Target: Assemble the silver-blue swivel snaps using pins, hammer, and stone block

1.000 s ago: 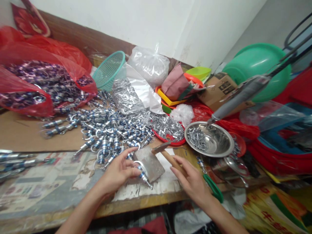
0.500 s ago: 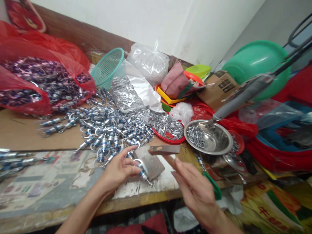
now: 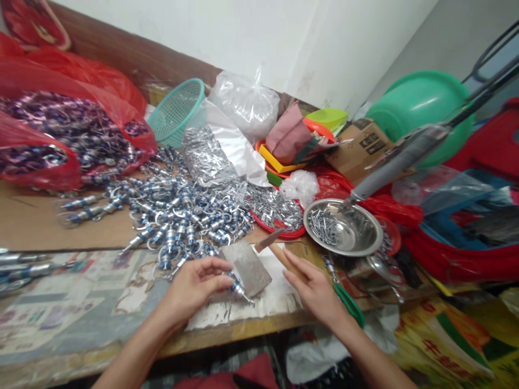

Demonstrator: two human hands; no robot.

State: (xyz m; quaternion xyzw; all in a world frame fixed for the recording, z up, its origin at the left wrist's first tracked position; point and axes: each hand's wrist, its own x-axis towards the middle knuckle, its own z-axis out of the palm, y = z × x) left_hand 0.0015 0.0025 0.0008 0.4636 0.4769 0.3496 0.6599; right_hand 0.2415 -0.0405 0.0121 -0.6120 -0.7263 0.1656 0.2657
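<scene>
Between its thumb and fingers, my left hand (image 3: 205, 280) holds a silver-and-blue metal piece (image 3: 240, 289), which lies across the lower left edge of a flat metal block (image 3: 248, 267). My right hand (image 3: 310, 286) is closed on the wooden handle of a hammer (image 3: 288, 260). The hammer's head is over the block's upper right corner. A large pile of similar silver-and-blue pieces (image 3: 182, 210) lies just beyond my left hand. White paper is under the block.
A steel bowl (image 3: 375, 237) with pins and a red plate (image 3: 298, 233) of small metal parts stand behind my right hand. Red bags (image 3: 36, 78) full of pieces are at left. A grey rod-shaped tool (image 3: 399, 162) slants over the bowl.
The hammer has turned in my right hand, its head now tilted up to the right instead of level. The fingers of my left hand have drawn together, covering the ring of the piece.
</scene>
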